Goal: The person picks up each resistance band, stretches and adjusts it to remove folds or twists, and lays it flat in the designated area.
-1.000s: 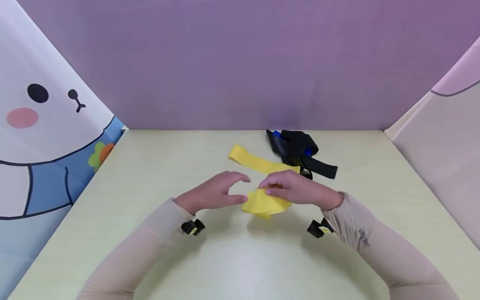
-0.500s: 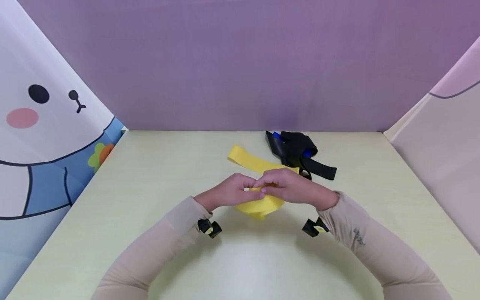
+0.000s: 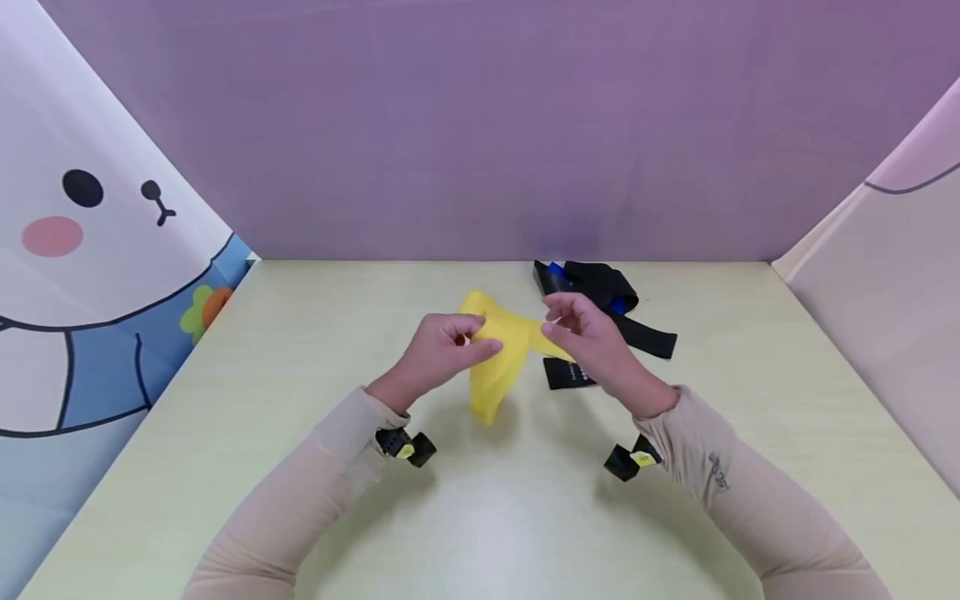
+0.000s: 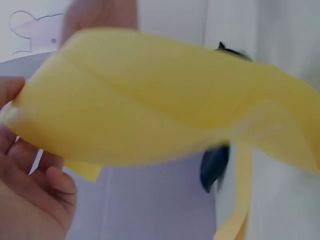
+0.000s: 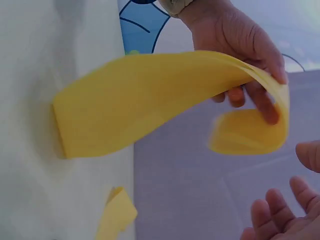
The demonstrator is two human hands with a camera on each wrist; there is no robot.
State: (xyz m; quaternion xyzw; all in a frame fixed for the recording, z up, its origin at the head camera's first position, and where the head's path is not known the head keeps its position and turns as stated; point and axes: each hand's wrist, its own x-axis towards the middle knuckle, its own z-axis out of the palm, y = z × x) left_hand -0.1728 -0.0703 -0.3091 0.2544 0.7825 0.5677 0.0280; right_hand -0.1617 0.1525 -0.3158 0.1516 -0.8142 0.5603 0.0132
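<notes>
My left hand (image 3: pixel 435 357) pinches a flat yellow exercise band (image 3: pixel 498 362) between thumb and fingers, over the middle of the table. In the right wrist view the band arches out from that grip, with a short looped end below the fingers. My right hand (image 3: pixel 596 343) is apart from the band, its fingers loosely bent and holding nothing. Behind the held band, another yellow strip (image 3: pixel 551 342) lies on the table, partly hidden by my right hand. The right wrist view shows a folded yellow end (image 5: pixel 120 210) separate from the held band.
A heap of black straps (image 3: pixel 600 283) with blue parts lies at the back, behind my right hand. A black strip end (image 3: pixel 564 374) with white print lies beside that hand. A purple backdrop (image 3: pixel 480 133) stands along the table's (image 3: pixel 495 517) far edge.
My left hand has come to the yellow band and taken it from my right hand. The band now hangs from the left hand, farther left; my right hand has let go and moved back and right.
</notes>
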